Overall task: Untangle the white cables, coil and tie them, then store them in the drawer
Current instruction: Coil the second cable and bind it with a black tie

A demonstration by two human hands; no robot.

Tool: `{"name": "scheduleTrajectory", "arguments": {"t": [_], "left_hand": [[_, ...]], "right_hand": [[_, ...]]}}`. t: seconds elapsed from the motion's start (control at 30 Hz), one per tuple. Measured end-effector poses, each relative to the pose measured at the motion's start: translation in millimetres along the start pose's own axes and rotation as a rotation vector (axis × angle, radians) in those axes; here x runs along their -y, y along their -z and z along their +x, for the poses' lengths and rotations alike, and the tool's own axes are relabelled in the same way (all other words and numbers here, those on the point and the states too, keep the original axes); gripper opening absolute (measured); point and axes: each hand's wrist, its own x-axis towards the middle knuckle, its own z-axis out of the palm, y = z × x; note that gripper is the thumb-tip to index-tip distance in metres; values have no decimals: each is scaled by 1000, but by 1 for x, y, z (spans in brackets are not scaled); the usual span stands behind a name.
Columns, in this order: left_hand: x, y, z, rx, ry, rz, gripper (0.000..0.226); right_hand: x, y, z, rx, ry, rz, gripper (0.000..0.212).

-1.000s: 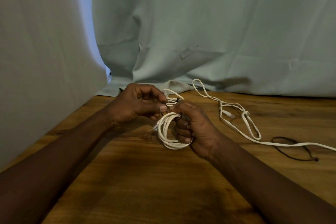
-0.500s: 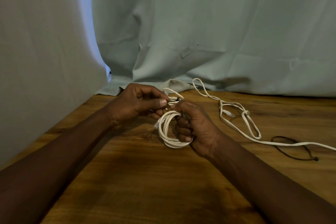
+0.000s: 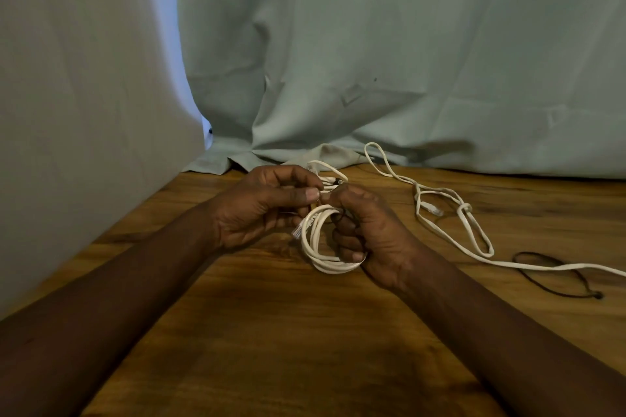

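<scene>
Head view: coiled white cable [image 3: 316, 247] gripped in right hand [image 3: 372, 234] above wooden table [image 3: 271, 332]; left hand [image 3: 257, 213] pinching coil's top, probably tying. To do: knotted second cable [image 3: 464, 208] lying at right, well apart from coil; drawer unseen.

Pale green cloth [image 3: 389, 54] drapes behind a brown wooden table [image 3: 271, 332], dimly lit
</scene>
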Motion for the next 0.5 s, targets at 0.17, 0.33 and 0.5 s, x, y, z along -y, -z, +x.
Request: {"name": "scheduleTrajectory", "arguments": {"t": [0.17, 0.33, 0.5], "left_hand": [[-1, 2, -1, -15, 0, -8, 17], [3, 1, 0, -10, -16, -3, 19], [4, -1, 3, -71, -40, -54, 19]], "right_hand": [[-1, 0, 2, 4, 8, 25, 25], [-1, -1, 1, -2, 15, 5, 21], [-1, 0, 0, 32, 13, 39, 29]]}}
